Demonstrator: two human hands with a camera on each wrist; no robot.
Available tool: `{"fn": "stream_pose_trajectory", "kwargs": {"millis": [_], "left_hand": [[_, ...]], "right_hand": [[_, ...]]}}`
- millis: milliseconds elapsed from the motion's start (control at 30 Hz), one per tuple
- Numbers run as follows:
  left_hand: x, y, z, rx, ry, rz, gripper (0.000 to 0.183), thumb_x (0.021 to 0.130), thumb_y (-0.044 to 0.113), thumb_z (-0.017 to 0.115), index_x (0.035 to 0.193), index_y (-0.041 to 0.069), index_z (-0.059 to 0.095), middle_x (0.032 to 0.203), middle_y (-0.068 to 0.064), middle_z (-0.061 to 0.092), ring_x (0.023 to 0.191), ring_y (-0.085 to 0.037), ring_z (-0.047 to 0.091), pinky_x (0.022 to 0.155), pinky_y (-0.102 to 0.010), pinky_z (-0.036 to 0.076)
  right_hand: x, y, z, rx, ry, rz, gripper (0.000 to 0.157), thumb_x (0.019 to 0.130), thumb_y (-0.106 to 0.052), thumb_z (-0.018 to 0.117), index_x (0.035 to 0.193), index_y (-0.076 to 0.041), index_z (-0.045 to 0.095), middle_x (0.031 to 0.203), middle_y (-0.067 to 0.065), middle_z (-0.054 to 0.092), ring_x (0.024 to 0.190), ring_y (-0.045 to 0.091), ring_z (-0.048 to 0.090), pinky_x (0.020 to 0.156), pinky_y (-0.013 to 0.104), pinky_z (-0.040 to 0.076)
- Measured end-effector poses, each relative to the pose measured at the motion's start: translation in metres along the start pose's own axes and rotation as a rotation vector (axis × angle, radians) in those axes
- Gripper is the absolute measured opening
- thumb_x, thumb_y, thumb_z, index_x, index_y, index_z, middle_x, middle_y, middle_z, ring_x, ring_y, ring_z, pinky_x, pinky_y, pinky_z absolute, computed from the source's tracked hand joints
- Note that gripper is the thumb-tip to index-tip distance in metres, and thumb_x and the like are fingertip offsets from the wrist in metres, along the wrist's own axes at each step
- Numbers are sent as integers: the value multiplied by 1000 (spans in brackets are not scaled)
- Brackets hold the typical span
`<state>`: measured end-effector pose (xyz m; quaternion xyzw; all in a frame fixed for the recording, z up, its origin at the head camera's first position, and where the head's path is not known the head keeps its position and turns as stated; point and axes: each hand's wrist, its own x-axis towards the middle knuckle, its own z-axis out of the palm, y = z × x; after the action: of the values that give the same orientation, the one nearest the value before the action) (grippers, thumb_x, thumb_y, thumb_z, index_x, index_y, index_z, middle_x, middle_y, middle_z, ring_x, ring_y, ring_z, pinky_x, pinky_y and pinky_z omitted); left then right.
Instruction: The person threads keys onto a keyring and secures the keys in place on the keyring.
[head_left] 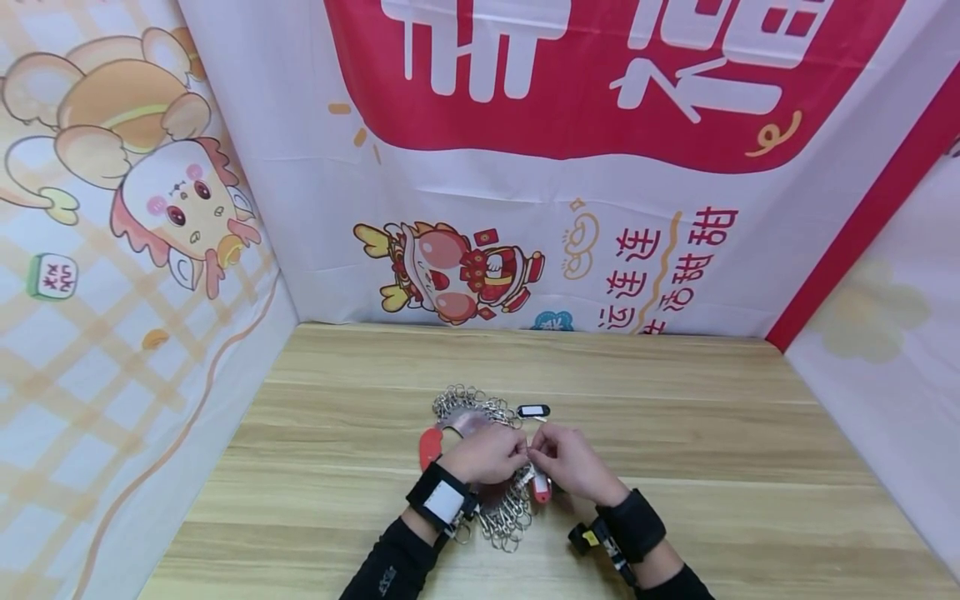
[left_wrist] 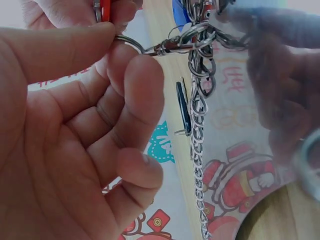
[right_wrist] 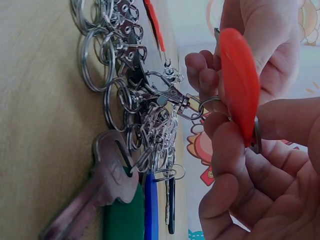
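My left hand pinches a split ring between thumb and index finger; a small metal swivel clasp links it to a bunch of clasps. Close beside it, my right hand pinches a red key tag by its ring end, fingertips nearly meeting the left ones. Many metal clasps with rings hang around the edge of a clear round plate, partly hidden under my left hand. A key and a green tag hang below the clasps in the right wrist view.
A black key tag with a white label lies behind the hands on the wooden table. At the plate's left is a flat red piece. A blue tag hangs beside the green one. Printed cloth walls in the back and sides.
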<state>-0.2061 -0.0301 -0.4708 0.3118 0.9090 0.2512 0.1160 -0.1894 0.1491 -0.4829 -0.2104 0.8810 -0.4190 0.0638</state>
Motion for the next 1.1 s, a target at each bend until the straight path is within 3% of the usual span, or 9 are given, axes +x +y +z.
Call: {"fn": "stream_pose_trajectory", "kwargs": {"millis": [467, 700, 900, 1100], "left_hand": [[-1, -2, -3, 11, 4, 19, 17, 87, 13, 61, 73, 20, 55, 64, 10, 50, 57, -4, 48, 53, -19, 39], [-2, -4, -5, 50, 9, 3, 21, 85, 11, 61, 68, 18, 50, 59, 8, 44, 54, -5, 46, 49, -19, 36], [-2, -3, -6, 28, 9, -45, 18, 82, 9, 62, 70, 17, 52, 61, 7, 48, 55, -6, 48, 49, -20, 38], [-3, -5, -3, 50, 16, -47, 19, 79, 8, 65, 70, 18, 52, 62, 8, 49, 57, -6, 49, 52, -20, 39]], "right_hand": [[1, 1, 6, 39, 76, 42, 8, 88, -8, 64, 82, -9, 58, 65, -4, 57, 54, 9, 51, 47, 23, 43], [1, 3, 11, 48, 47, 26, 9, 89, -10, 63, 84, -10, 57, 66, -4, 57, 53, 8, 51, 46, 24, 43], [1, 0, 15, 28, 35, 13, 10, 90, -12, 63, 82, -12, 57, 65, -6, 55, 52, 8, 50, 45, 24, 41], [0, -1, 21, 32, 23, 12, 9, 90, -11, 62, 83, -12, 57, 67, -7, 55, 52, 7, 49, 45, 23, 41]]}}
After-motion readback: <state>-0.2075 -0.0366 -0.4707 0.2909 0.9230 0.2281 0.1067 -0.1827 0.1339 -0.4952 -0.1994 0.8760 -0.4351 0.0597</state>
